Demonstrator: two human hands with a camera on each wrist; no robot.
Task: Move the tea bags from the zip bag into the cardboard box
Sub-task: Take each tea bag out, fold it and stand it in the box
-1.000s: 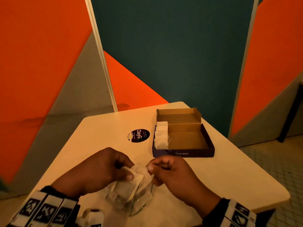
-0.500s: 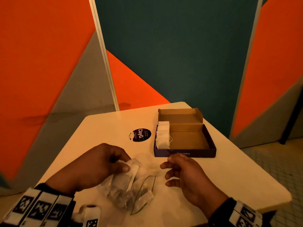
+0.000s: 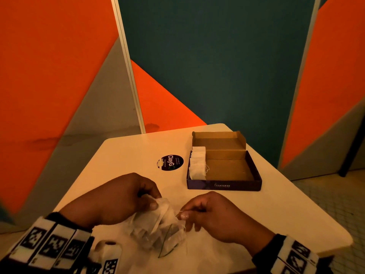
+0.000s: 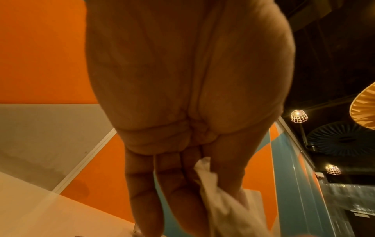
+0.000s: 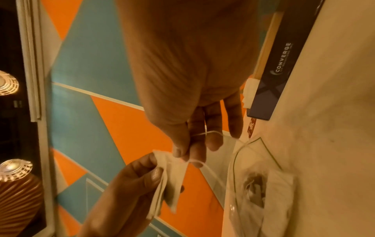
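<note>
A clear zip bag (image 3: 167,240) lies open on the table near me, with tea bags (image 5: 261,190) inside. My left hand (image 3: 118,200) pinches a white tea bag (image 3: 161,209) between thumb and fingers just above the zip bag; the same tea bag (image 5: 172,181) hangs from that hand in the right wrist view. My right hand (image 3: 207,212) pinches the tea bag's thin white string (image 5: 199,162) right beside it. The dark cardboard box (image 3: 225,184) stands open further back on the right, with several tea bags (image 3: 197,165) lined up along its left wall.
A round black sticker (image 3: 170,162) lies on the cream table (image 3: 286,204) left of the box. Orange, grey and teal partition panels (image 3: 197,56) rise right behind the table. The table's right edge drops to a tiled floor (image 3: 335,204).
My right hand had let go and drawn back to the right half a second ago; it has returned to the tea bag and now pinches its string. The left hand kept hold.
</note>
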